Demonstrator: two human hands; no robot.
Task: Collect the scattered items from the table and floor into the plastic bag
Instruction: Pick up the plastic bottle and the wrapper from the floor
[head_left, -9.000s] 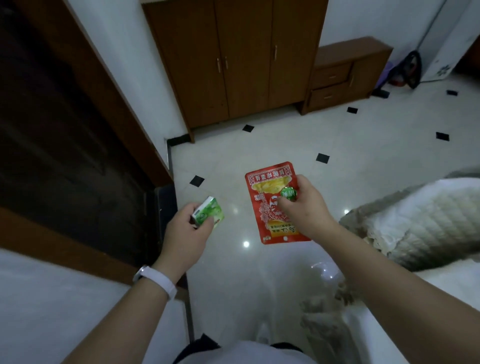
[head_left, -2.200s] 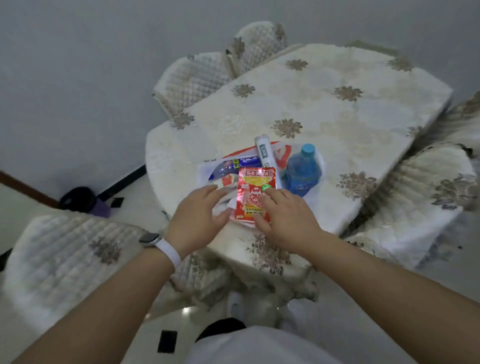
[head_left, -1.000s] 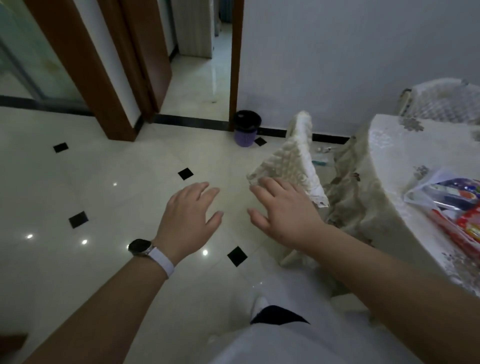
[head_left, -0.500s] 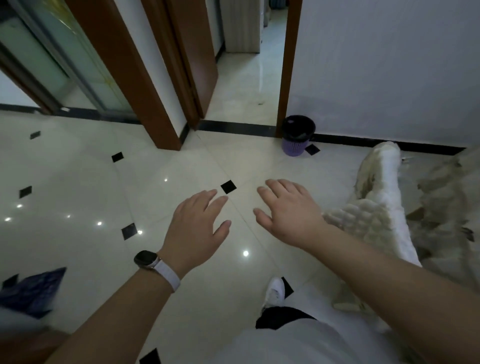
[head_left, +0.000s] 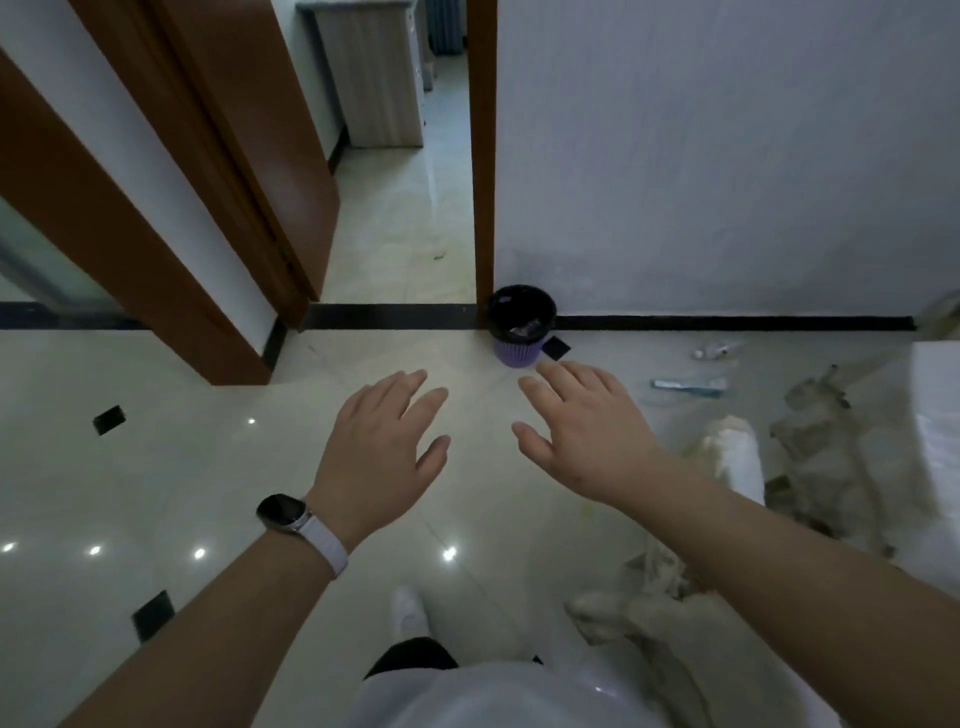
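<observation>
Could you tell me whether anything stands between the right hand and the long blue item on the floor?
Nothing visible does: bare floor lies between the right hand and the blue item. The purple bin stands off to the left, the covered chair nearer the person.

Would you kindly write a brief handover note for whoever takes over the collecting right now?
Left hand: open, empty, above the floor.
Right hand: open, empty.
Things: a blue-green tube-like item and a small clear item lie on the floor, right of the purple bin; the plastic bag is out of view.
Done: not visible here.
Left: gather both floor items, bag them.
</observation>
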